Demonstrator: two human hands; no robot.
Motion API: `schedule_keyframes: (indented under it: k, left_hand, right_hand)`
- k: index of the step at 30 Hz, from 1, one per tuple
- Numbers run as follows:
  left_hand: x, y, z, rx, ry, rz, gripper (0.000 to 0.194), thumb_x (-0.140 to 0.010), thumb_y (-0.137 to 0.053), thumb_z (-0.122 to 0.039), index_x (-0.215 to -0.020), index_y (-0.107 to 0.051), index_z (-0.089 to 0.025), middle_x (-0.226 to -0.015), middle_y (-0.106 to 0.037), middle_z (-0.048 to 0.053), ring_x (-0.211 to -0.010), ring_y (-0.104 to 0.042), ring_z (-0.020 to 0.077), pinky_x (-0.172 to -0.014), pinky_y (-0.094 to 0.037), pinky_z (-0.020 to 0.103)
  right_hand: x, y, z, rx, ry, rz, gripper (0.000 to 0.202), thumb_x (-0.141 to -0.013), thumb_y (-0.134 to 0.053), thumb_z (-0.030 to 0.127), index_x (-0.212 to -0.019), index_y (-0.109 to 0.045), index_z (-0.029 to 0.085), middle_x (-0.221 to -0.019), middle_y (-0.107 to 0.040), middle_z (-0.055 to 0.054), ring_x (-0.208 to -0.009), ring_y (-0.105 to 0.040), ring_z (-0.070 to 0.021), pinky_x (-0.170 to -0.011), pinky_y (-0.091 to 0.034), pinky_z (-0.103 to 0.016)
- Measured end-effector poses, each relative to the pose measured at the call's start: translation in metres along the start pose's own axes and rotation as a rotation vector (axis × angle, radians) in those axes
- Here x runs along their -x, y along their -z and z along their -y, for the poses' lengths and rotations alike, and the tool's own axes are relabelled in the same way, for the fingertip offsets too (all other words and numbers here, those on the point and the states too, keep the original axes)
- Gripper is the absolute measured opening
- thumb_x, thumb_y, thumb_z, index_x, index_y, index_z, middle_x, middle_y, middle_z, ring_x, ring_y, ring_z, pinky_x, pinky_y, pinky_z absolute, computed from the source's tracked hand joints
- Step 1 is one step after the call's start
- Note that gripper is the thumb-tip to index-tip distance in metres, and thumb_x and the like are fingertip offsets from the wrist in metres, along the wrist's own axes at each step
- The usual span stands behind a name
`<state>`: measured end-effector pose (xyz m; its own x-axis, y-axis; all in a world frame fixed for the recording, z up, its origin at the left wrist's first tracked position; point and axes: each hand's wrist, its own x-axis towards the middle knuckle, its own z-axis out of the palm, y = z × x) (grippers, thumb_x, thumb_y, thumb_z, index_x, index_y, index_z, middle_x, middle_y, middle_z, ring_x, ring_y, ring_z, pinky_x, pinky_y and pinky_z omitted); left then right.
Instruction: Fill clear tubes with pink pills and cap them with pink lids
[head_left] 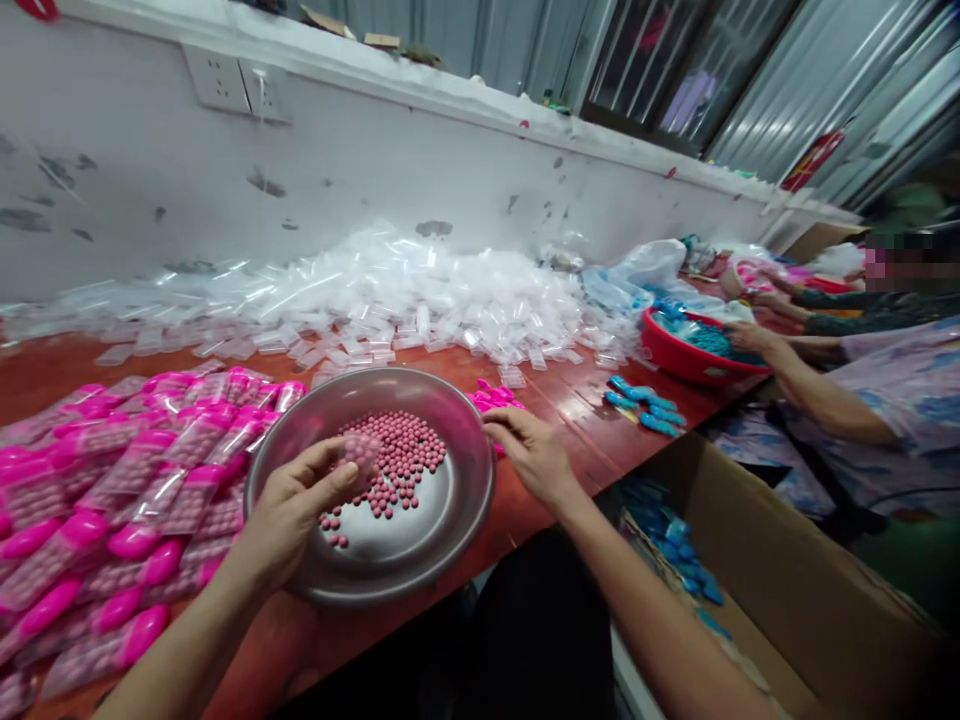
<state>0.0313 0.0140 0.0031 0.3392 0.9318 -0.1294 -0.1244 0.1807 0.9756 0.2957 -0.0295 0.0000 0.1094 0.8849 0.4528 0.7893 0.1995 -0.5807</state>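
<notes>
Over a grey metal bowl [457, 520], my left hand [300, 500] pinches a small clear plastic case [360, 452] with pink balls inside. Loose pink balls [405, 450] lie in the bowl, mostly toward its far side. My right hand [536, 455] is at the bowl's right rim, thumb and fingers pressed together. Just behind its fingertips is a small pile of bright pink caps [495, 394]. Whether a cap is in those fingers is hidden. Filled clear cases with pink caps [150, 470] are heaped left of the bowl.
Empty clear cases [420, 290] are piled along the wall. To the right are blue filled cases [645, 405] and a red basin [697, 365] with a co-worker's hand [754, 340] in it. An open cardboard box [757, 540] stands below the table edge.
</notes>
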Motion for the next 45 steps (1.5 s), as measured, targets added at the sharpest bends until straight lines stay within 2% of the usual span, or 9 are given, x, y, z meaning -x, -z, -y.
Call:
schedule_keyframes:
  k: [2,6,11,16,21,26,29,38,45]
  left_hand:
    - [0.000,-0.001,0.000,-0.060,-0.025,0.007,0.036,-0.066,-0.070,-0.032,-0.098,-0.061,-0.019,-0.095,-0.067,0.005,-0.086,-0.063,0.0197,-0.074,-0.051,0.026]
    - [0.000,-0.003,-0.001,-0.074,0.037,0.091,0.035,-0.067,-0.069,-0.031,-0.098,-0.060,-0.017,-0.096,-0.067,0.008,-0.089,-0.062,0.0220,-0.077,-0.051,0.030]
    - [0.000,-0.004,-0.004,0.107,0.105,0.082,0.025,-0.070,-0.068,-0.027,-0.092,-0.061,-0.019,-0.092,-0.066,0.003,-0.083,-0.062,0.0178,-0.075,-0.052,0.029]
    - [0.001,-0.008,-0.009,0.255,0.151,0.113,0.021,-0.072,-0.065,-0.026,-0.090,-0.063,-0.015,-0.083,-0.065,0.006,-0.067,-0.061,0.0143,-0.067,-0.053,0.031]
    - [0.001,-0.007,-0.007,0.311,0.127,0.146,0.029,-0.076,-0.059,-0.034,-0.093,-0.063,-0.011,-0.080,-0.066,0.009,-0.067,-0.062,0.0154,-0.066,-0.052,0.031]
    - [0.005,-0.009,-0.006,0.186,0.045,0.196,0.031,-0.066,-0.070,-0.027,-0.092,-0.063,-0.011,-0.082,-0.065,0.007,-0.071,-0.061,0.0153,-0.071,-0.049,0.030]
    - [0.007,-0.009,-0.007,0.119,-0.015,0.240,0.025,-0.067,-0.068,-0.025,-0.086,-0.065,-0.010,-0.077,-0.063,0.005,-0.067,-0.059,0.0130,-0.066,-0.047,0.025]
    - [0.011,-0.004,-0.008,0.014,-0.143,0.282,0.018,-0.072,-0.060,-0.025,-0.080,-0.066,-0.011,-0.067,-0.058,0.002,-0.062,-0.051,0.0112,-0.060,-0.044,0.022]
    - [0.013,-0.005,-0.009,0.038,-0.168,0.250,0.019,-0.072,-0.059,-0.030,-0.073,-0.066,-0.013,-0.061,-0.054,0.000,-0.058,-0.049,0.0111,-0.057,-0.042,0.022]
  right_hand:
    - [-0.001,0.008,-0.039,0.307,-0.069,0.108,0.019,-0.086,-0.044,0.025,-0.094,-0.061,0.020,-0.092,-0.065,-0.004,-0.084,-0.059,-0.0149,-0.075,-0.045,-0.026]
    - [-0.005,0.004,-0.091,0.480,-0.078,0.236,0.024,-0.080,-0.048,0.015,-0.100,-0.061,0.019,-0.106,-0.060,-0.008,-0.097,-0.054,-0.0193,-0.080,-0.043,-0.029]
    - [-0.014,-0.008,-0.105,0.548,-0.052,0.323,0.023,-0.077,-0.049,0.013,-0.095,-0.062,0.019,-0.098,-0.062,-0.009,-0.097,-0.053,-0.0211,-0.082,-0.041,-0.031]
    - [-0.015,-0.002,-0.108,0.507,-0.074,0.229,0.024,-0.081,-0.045,0.019,-0.100,-0.058,0.013,-0.098,-0.061,-0.015,-0.092,-0.056,-0.0237,-0.077,-0.044,-0.036]
    - [-0.019,0.014,-0.061,-0.113,-0.222,0.020,0.035,-0.080,-0.049,0.037,-0.106,-0.055,0.014,-0.094,-0.063,-0.009,-0.080,-0.061,-0.0199,-0.068,-0.049,-0.033]
    - [-0.021,0.005,0.037,-0.355,-0.065,0.167,0.031,-0.077,-0.057,0.037,-0.101,-0.060,0.019,-0.092,-0.065,-0.005,-0.080,-0.061,-0.0177,-0.071,-0.050,-0.030]
    - [-0.023,-0.010,0.072,-0.366,0.087,0.277,0.026,-0.079,-0.056,0.031,-0.102,-0.060,0.019,-0.094,-0.065,-0.005,-0.083,-0.060,-0.0170,-0.074,-0.049,-0.029]
    - [-0.027,-0.014,0.094,-0.239,0.375,0.538,0.028,-0.086,-0.048,0.024,-0.113,-0.052,0.023,-0.107,-0.059,-0.006,-0.096,-0.055,-0.0165,-0.083,-0.044,-0.029]
    - [-0.028,-0.021,0.096,-0.165,0.444,0.585,0.028,-0.087,-0.044,0.025,-0.115,-0.050,0.025,-0.107,-0.058,-0.007,-0.099,-0.052,-0.0177,-0.087,-0.042,-0.032]
